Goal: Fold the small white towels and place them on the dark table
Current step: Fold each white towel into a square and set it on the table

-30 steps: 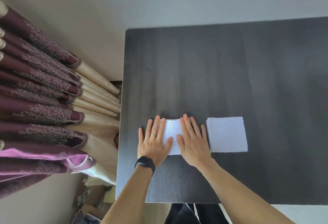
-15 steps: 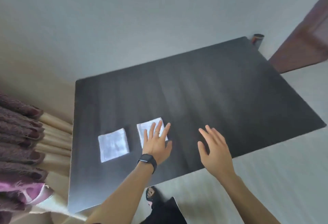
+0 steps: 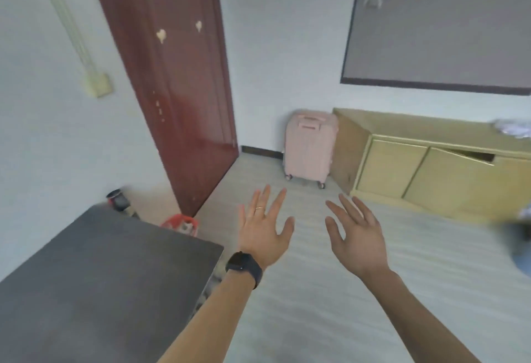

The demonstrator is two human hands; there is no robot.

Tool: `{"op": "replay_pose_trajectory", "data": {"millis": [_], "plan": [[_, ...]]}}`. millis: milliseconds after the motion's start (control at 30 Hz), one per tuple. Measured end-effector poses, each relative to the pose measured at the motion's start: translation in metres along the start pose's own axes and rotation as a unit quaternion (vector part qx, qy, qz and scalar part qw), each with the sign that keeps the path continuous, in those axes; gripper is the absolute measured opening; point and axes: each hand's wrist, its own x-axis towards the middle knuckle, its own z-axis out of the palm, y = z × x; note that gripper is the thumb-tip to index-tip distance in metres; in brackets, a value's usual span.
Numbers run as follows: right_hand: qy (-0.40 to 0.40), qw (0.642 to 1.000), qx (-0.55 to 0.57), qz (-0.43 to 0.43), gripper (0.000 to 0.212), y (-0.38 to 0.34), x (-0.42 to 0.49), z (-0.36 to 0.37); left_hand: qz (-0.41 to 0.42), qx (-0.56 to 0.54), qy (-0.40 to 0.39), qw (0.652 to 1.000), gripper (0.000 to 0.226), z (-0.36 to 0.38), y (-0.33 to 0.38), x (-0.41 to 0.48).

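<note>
The dark table [image 3: 94, 273] fills the lower left of the head view, and only a bare corner of its top shows. No folded white towel is in view. My left hand [image 3: 263, 230], with a ring and a black watch on the wrist, is held out over the floor just right of the table's corner, fingers spread and holding nothing. My right hand [image 3: 355, 233] is out beside it, also spread and empty. A blurred pile of white cloth [image 3: 514, 128] lies on the yellow cabinet at the far right edge.
A dark red door [image 3: 172, 75] stands ahead left. A pink suitcase [image 3: 310, 147] stands against the wall beside a low yellow cabinet [image 3: 431, 167]. A red basket [image 3: 181, 223] and a dark can [image 3: 117, 197] sit on the floor behind the table. Pale floor lies ahead.
The view has swung right, away from the table, and both folded towels have left the frame. My left hand has lifted off the towel; both hands now hang in the air over the floor.
</note>
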Motion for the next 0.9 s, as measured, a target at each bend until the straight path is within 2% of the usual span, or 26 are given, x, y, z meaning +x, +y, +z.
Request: {"op": "replay_pose_trajectory", "data": {"millis": [200, 300, 567, 900], "plan": [[0.111, 0.990, -0.044, 0.081, 0.042, 0.117, 0.093, -0.073, 0.129, -0.045, 0.041, 0.990, 0.062, 0.033, 0.120, 0.143], [0.146, 0.982, -0.056, 0.102, 0.042, 0.173, 0.141, -0.092, 0.167, -0.080, 0.053, 0.981, 0.062, 0.055, 0.161, 0.212], [0.198, 0.963, -0.106, 0.148, 0.041, 0.312, 0.265, -0.125, 0.252, -0.106, 0.054, 0.960, 0.060, 0.112, 0.272, 0.404], [0.225, 0.943, -0.138, 0.201, 0.038, 0.519, 0.357, -0.158, 0.314, -0.129, 0.024, 0.940, 0.062, 0.232, 0.435, 0.572]]}}
